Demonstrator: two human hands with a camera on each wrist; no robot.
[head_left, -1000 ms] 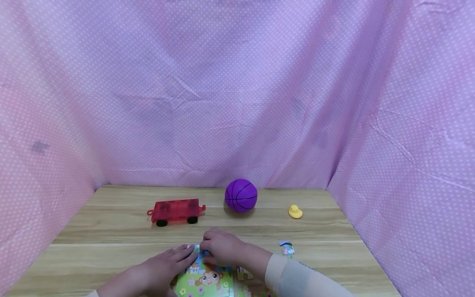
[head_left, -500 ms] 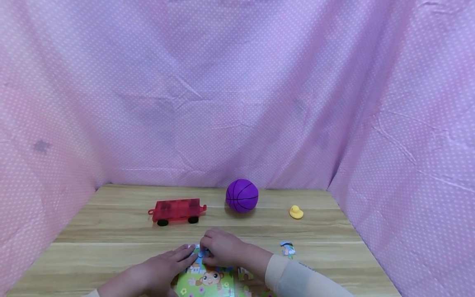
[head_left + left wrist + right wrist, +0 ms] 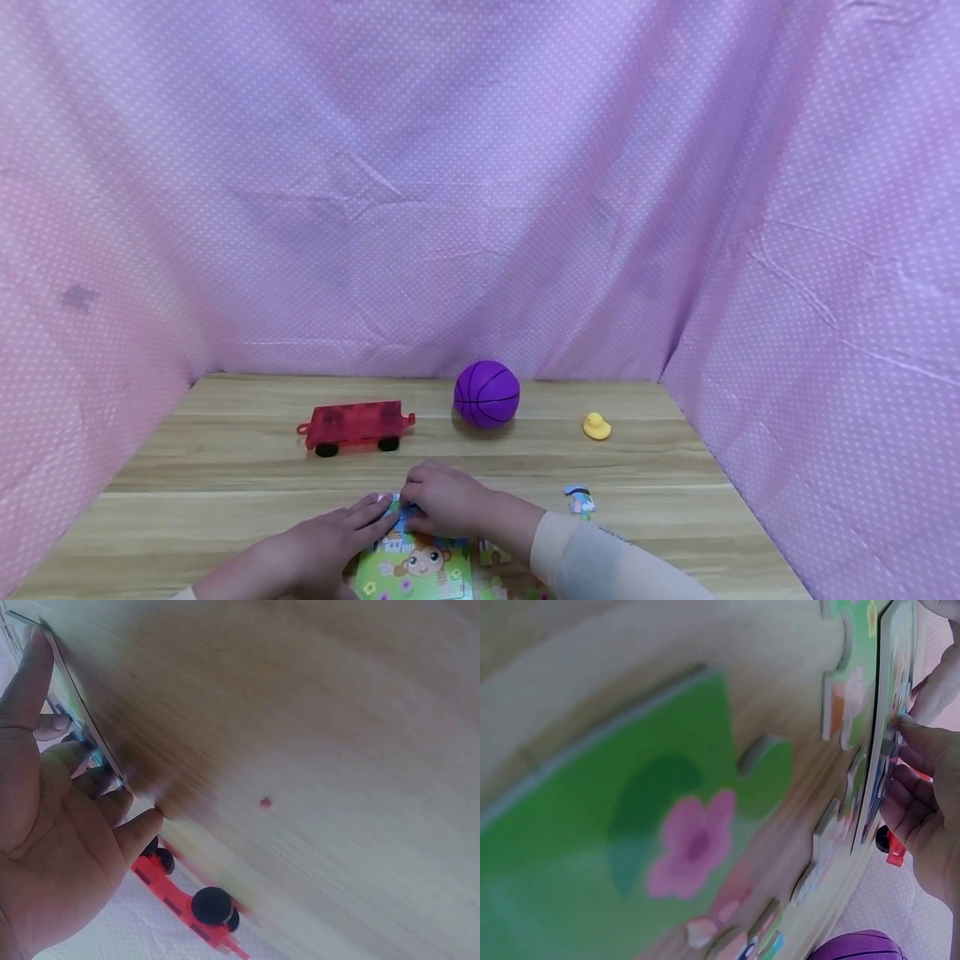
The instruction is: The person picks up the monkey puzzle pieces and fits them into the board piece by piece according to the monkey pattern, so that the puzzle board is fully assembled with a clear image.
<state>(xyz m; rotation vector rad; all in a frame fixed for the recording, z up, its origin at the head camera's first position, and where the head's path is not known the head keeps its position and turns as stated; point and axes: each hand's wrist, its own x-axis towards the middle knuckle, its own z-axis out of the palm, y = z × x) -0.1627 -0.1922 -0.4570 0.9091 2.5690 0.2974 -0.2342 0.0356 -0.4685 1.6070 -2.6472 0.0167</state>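
Observation:
A jigsaw puzzle board (image 3: 412,583) with a monkey on green lies at the front of the table. My left hand (image 3: 322,546) rests along its left side, fingers stretched over the upper left corner. In the left wrist view, the thumb (image 3: 36,679) and fingertips of that hand sit at the board's edge. My right hand (image 3: 450,502) is over the board's upper part, fingers bent toward the thumb. Between them it pinches a small blue puzzle piece (image 3: 889,746), mostly covered by the fingers.
Loose puzzle pieces lie right of the board, among them a castle piece (image 3: 493,552), a green piece with a pink flower (image 3: 630,825) and one farther off (image 3: 580,500). Behind stand a red toy wagon (image 3: 356,425), a purple ball (image 3: 487,395) and a yellow duck (image 3: 597,427).
My right hand has shifted very slightly left over the upper part of the board. The left hand stays in place.

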